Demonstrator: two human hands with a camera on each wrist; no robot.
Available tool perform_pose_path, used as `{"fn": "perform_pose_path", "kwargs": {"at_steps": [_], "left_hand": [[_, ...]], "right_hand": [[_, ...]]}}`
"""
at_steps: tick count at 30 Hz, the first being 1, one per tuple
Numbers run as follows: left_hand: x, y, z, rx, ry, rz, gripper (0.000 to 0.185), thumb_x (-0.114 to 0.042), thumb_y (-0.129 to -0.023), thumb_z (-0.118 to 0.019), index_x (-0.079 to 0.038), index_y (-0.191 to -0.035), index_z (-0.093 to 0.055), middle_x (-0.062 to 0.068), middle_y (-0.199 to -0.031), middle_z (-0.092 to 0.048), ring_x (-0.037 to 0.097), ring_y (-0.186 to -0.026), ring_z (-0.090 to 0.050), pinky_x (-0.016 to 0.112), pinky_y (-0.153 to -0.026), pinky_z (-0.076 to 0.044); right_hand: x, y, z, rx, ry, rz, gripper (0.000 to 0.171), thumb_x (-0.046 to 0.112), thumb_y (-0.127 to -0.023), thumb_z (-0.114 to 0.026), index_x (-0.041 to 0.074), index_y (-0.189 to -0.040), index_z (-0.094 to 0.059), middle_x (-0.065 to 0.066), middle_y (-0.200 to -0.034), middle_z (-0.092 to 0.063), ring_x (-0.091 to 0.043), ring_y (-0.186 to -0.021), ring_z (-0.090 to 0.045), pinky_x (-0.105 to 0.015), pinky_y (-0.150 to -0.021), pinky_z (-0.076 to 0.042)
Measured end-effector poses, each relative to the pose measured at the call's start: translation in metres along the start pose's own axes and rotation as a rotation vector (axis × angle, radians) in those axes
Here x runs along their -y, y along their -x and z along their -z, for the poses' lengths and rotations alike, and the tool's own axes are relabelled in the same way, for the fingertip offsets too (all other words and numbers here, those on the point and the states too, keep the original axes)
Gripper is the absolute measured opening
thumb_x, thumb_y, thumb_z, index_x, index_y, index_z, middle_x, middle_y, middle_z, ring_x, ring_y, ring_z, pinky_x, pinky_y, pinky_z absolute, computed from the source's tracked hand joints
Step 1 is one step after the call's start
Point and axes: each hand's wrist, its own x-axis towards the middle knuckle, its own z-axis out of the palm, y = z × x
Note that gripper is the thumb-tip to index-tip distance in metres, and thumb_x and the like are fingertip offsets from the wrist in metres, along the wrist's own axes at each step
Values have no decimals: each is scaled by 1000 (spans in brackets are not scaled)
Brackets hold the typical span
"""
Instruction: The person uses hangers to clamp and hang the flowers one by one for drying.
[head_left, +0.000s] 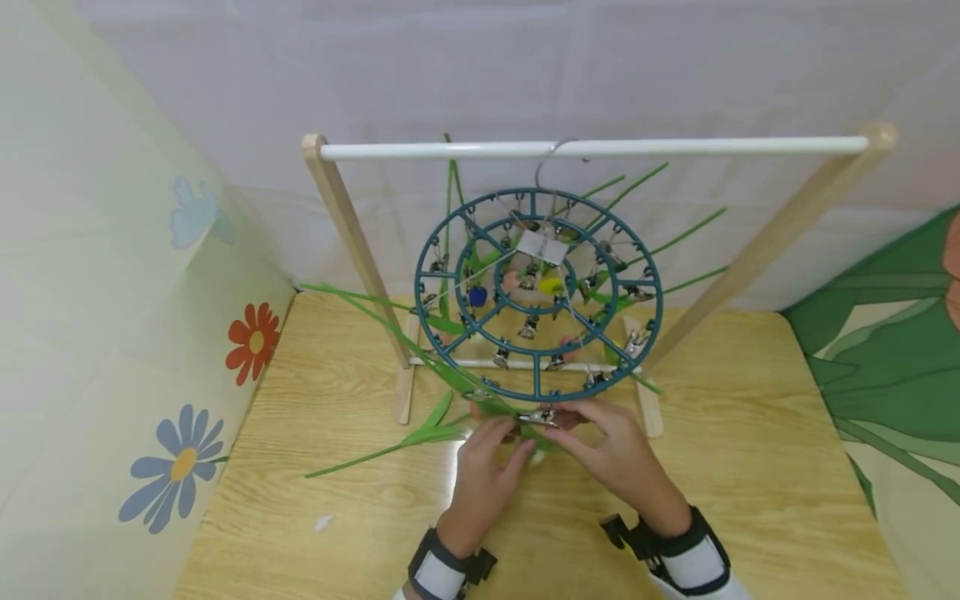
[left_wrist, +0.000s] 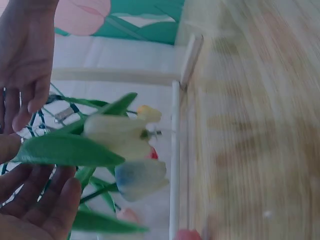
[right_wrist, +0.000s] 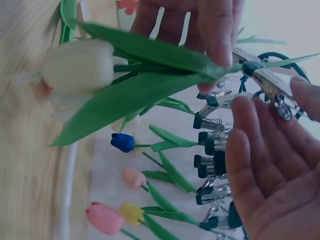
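My left hand (head_left: 487,471) pinches a white tulip (right_wrist: 77,65) between thumb and fingers, where its stem and green leaves meet. In the right wrist view its flower head points left, slightly blurred. My right hand (head_left: 618,450) holds a metal clip (right_wrist: 270,82) by its handle end, thumb on one side. The clip's tip meets the tulip's stem; whether it bites on it I cannot tell. This clip hangs at the near edge of a round dark-green clip hanger (head_left: 657,292), just in front of both hands.
The hanger hooks over a white bar (head_left: 450,151) between wooden posts (head_left: 352,233). Several tulips hang from its other clips, among them a blue tulip (right_wrist: 122,143), a pink tulip (right_wrist: 105,218) and a yellow tulip (right_wrist: 131,213). A leafy green stem (head_left: 352,462) reaches left above the wooden table (head_left: 300,533).
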Motion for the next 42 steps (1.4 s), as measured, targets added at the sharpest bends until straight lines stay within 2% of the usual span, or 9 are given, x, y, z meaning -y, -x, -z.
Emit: {"fn": "perform_pose_path", "kwargs": {"at_steps": [8,12,17,22,26,28,32,34,42], "left_hand": [[11,8,15,40,97,26,29,4,-88,-74,0,-116,-68,11,-104,-74,21,-89,-74,20,-82,-61],[22,14,28,55,93,24,29,9,-87,-72,2,-115,-68,13,-101,-74,22,-86,-74,20,-79,-62],[39,24,51,66,12,74,28,7,-88,-71,0,-116,-68,12,-100,-74,20,-87,-74,20,-78,-62],[54,34,87,159,-147,230,33,4,-86,-77,0,-118,-68,10,-108,-73,23,-100,-72,33,-85,-63],[63,41,116,294,-320,408,36,2,-85,-79,-2,-120,-69,12,-118,-70,31,-112,-67,47,-93,-61],[67,44,128,355,-445,450,36,5,-84,-79,-2,-119,-69,14,-118,-70,34,-111,-66,48,-92,-61],[77,50,141,409,-647,434,34,13,-80,-79,0,-111,-72,18,-108,-69,33,-97,-66,42,-80,-62],[81,53,145,415,-685,423,33,16,-78,-79,1,-106,-72,17,-103,-69,30,-89,-65,39,-73,-61],[93,56,143,430,-731,384,21,13,-79,-79,0,-94,-73,13,-87,-65,25,-76,-59,36,-63,-55]], "right_hand": [[-10,14,7,6,-247,0,41,-19,-82,-72,-9,-121,-67,-17,-103,-77,-6,-93,-74,-16,-84,-60],[-18,25,19,51,-386,-123,39,-18,-93,-59,-12,-132,-60,-4,-115,-78,-5,-103,-73,-18,-91,-59],[-33,37,33,42,-377,-184,33,-17,-98,-52,-12,-130,-60,3,-117,-76,-7,-105,-73,-19,-92,-59],[-47,47,42,-40,-243,-176,30,-17,-98,-52,-11,-125,-63,-15,-111,-75,-2,-103,-72,-15,-90,-58],[-56,54,49,-118,61,-193,29,-10,-97,-61,-3,-125,-68,-18,-114,-75,1,-106,-68,-4,-91,-50],[-61,57,52,-131,233,-210,33,-6,-95,-67,0,-127,-68,-18,-120,-73,-11,-112,-68,-14,-93,-54],[-74,67,56,-85,421,-215,43,-4,-89,-74,-5,-130,-63,-26,-132,-64,-45,-120,-59,-54,-96,-52],[-83,72,57,-51,450,-218,42,-3,-90,-74,-10,-130,-61,-31,-134,-61,-51,-120,-55,-67,-94,-47],[-103,85,55,45,508,-303,37,3,-94,-71,-12,-127,-62,-34,-135,-57,-53,-123,-52,-70,-96,-47]]}}
